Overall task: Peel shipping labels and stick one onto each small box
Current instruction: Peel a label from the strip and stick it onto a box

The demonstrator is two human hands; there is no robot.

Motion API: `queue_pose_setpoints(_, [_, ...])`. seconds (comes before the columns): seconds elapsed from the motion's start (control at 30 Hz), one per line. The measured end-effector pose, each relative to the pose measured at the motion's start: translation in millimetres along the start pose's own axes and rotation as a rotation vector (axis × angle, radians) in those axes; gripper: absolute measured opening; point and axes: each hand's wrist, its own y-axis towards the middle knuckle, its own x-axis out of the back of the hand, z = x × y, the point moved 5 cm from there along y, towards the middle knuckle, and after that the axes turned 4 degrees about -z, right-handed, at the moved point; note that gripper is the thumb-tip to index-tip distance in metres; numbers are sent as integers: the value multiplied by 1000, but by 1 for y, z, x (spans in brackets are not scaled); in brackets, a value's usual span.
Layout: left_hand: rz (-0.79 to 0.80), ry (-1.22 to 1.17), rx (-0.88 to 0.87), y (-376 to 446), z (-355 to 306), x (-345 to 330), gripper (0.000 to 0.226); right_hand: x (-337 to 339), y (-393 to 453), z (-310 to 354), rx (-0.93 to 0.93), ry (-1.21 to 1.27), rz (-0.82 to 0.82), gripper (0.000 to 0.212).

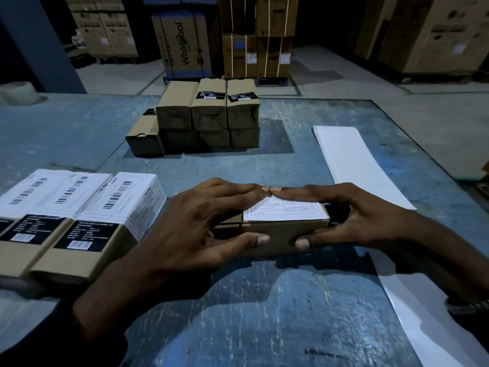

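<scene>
**Both hands on one small box, label on its top face**

Nearest the camera, lower centre of frame: bare forearms converge on a small box [275, 230] lying on the worn blue table [238, 313].

Left hand [190, 221]: fingers laid across the box top, thumb pressed to the near side face. It holds the left end of the box, fingers only mildly bent.

Right hand [357, 215]: mirror pose at the right end, fingers along the far top edge, thumb on the near face. Fingertips of the two hands meet at the far top edge, centre frame.

Shipping label [284, 209]: white, printed, on the top face of the box, partly covered by the fingers. Its near edge lies along the box's near top edge.

Left of frame: labelled boxes [79, 215] side by side, touching, white barcode labels on top and black stickers on the near ends. The nearest one sits just beside the left hand.

Upper centre: stack of plain boxes [209, 115], two tiers, small black stickers only.

Right side: white backing strip [357, 165] running from upper right toward lower right, passing beneath the right forearm.

Background: large cartons [185, 41] on the floor.
</scene>
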Motion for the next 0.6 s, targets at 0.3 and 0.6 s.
queue_pose_setpoints(0.3, [-36, -25, -51, -3, -8, -2, 46, -3, -1, -6, -27, 132, 91, 56])
queue_pose_setpoints(0.6, [-118, -94, -117, -3, -8, -3, 37, -2, -3, -6, -78, 260, 91, 72])
